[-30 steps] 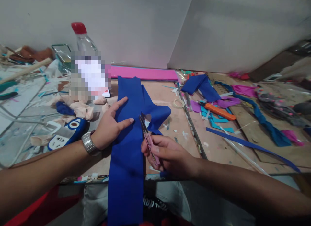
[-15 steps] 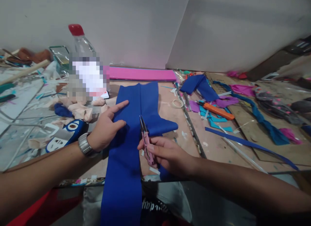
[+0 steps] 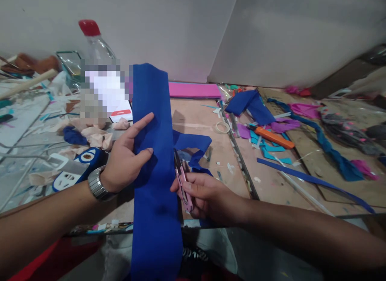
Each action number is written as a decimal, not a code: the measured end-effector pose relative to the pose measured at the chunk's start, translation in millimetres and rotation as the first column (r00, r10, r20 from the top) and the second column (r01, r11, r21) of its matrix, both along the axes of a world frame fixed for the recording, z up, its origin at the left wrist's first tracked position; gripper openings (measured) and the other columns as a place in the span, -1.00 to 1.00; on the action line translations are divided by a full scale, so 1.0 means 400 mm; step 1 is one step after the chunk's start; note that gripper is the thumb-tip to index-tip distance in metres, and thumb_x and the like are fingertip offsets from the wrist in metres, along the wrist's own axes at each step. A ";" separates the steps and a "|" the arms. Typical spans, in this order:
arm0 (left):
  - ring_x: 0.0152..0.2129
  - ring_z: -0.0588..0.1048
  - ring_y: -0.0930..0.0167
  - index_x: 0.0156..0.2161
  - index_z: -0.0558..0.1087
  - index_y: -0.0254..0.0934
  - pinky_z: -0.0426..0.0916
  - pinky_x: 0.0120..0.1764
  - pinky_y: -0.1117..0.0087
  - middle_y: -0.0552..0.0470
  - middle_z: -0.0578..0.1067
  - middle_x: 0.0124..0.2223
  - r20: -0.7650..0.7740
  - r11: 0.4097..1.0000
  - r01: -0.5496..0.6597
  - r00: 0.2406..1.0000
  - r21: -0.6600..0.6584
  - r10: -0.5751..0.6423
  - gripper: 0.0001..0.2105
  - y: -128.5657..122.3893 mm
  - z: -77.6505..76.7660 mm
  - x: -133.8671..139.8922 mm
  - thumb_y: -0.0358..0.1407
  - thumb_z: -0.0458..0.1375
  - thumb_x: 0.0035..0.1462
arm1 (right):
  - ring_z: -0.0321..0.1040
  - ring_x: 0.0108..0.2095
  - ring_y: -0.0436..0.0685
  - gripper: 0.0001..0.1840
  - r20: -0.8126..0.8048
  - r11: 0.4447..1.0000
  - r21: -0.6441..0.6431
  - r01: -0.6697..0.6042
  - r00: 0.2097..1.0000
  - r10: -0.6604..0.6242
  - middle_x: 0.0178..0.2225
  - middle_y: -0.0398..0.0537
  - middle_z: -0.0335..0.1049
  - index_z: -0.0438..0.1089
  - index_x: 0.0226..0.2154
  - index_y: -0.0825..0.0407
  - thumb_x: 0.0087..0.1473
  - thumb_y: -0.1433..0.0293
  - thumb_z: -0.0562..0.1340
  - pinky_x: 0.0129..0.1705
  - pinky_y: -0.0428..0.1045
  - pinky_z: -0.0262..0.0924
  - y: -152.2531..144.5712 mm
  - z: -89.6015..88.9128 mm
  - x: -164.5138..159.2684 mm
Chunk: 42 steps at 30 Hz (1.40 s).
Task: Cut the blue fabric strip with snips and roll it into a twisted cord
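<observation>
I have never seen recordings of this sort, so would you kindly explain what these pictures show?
Of course. There is no machine here, just one person's two bare hands. Every picture comes from a single camera worn on the head, looking forward and down, so the forearms enter from the lower sides.

The left hand has its thumb and forefinger against a long blue strip. The right hand holds pink-handled scissors, blades near the strip's right edge.

On the cluttered table you can see an orange cutter, a tape ring, a lit phone, partly blurred, and colourful scraps.
</observation>
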<state>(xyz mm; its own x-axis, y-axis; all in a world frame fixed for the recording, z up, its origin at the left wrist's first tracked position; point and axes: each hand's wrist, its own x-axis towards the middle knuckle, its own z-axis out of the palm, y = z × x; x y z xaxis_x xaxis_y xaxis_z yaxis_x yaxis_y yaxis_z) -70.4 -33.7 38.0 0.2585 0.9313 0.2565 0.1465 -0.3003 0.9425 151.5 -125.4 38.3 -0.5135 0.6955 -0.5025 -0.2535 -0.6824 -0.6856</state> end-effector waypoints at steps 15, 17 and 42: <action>0.42 0.14 0.06 0.38 0.30 -0.13 -0.06 0.49 0.03 -0.01 0.30 0.42 -0.053 0.998 0.018 0.999 0.061 -0.015 -0.29 -0.006 0.012 0.000 -0.32 0.32 0.11 | 0.24 -0.55 -0.10 -0.52 0.001 0.996 0.090 0.001 1.000 -0.001 -0.48 -0.20 0.36 0.47 -0.16 0.06 0.08 0.03 0.45 -0.49 -0.17 0.14 -0.002 -0.001 0.008; 0.42 0.15 0.07 0.38 0.30 -0.14 -0.06 0.48 0.03 -0.02 0.30 0.42 -0.051 0.998 0.018 0.999 0.067 -0.015 -0.28 -0.004 0.009 0.001 -0.33 0.32 0.11 | 0.23 -0.55 -0.10 -0.53 -0.001 0.995 0.104 0.000 1.000 0.000 -0.49 -0.20 0.35 0.47 -0.16 0.06 0.09 0.04 0.44 -0.49 -0.16 0.13 -0.003 0.001 0.008; 0.40 0.19 0.10 0.42 0.25 -0.18 0.04 0.46 0.06 -0.04 0.27 0.44 -0.094 0.992 0.105 0.991 0.070 -0.099 -0.26 -0.018 0.006 0.004 -0.38 0.28 0.12 | 0.12 -0.62 -0.15 -0.63 -0.066 0.991 0.131 0.018 0.998 -0.010 -0.38 -0.15 0.42 0.38 -0.17 0.07 0.21 0.12 0.36 -0.60 -0.14 -0.03 0.004 -0.001 -0.005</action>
<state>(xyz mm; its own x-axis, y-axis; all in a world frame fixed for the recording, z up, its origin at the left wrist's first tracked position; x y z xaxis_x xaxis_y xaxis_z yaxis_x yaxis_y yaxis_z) -68.8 -40.8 40.2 0.3763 0.8782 0.2954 0.1949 -0.3867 0.9014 149.6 -123.9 38.1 -0.5317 0.7609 -0.3720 -0.3093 -0.5833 -0.7510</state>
